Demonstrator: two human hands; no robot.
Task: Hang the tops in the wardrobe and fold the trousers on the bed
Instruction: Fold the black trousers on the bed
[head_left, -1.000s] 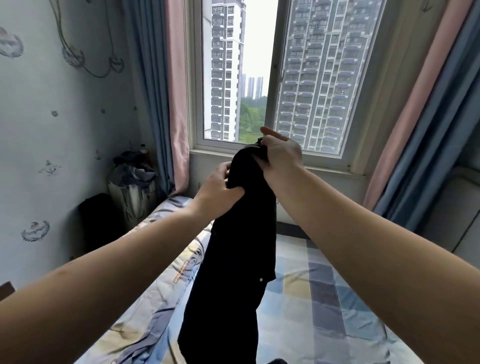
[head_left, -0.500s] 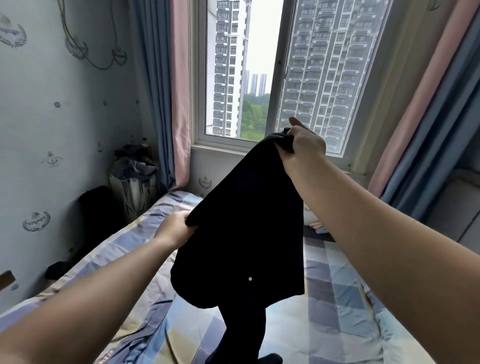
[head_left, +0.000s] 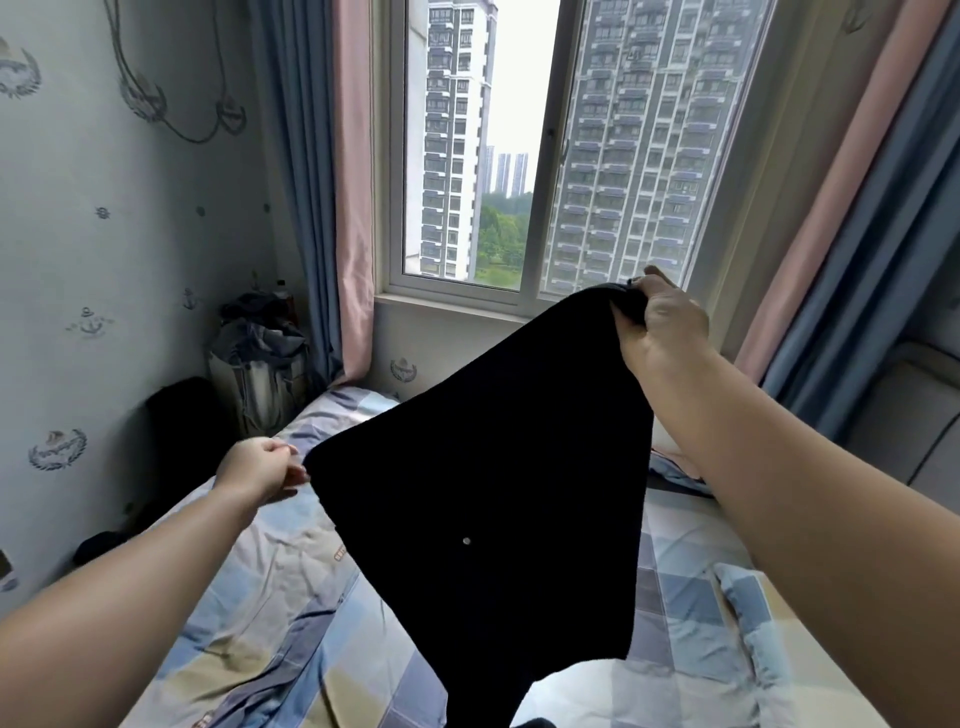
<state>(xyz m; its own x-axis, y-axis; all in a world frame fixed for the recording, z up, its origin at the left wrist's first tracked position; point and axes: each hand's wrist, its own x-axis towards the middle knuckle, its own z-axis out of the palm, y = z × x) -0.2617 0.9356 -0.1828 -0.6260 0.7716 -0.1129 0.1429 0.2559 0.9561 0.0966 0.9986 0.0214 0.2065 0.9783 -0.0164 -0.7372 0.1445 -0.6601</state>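
Observation:
Black trousers (head_left: 493, 478) hang spread in the air above the bed (head_left: 270, 597), stretched slantwise between my hands. My right hand (head_left: 660, 325) grips the upper corner of the cloth, high on the right near the window sill. My left hand (head_left: 262, 470) pinches the lower left corner, lower down over the bed's left side. The cloth drops past the bottom edge of the view, so its lower end is hidden. A small pale button shows on the fabric.
The bed has a blue, beige and white checked cover, rumpled. A pillow (head_left: 753, 623) lies at the right. A full bag of clothes (head_left: 260, 364) and a dark bag (head_left: 182, 431) stand in the left corner. Window (head_left: 519, 156) and curtains ahead; a grey unit (head_left: 914, 415) at right.
My hands have drawn apart: the left went down and left, the right went right. The trousers, bunched a second ago, are now spread wide between them.

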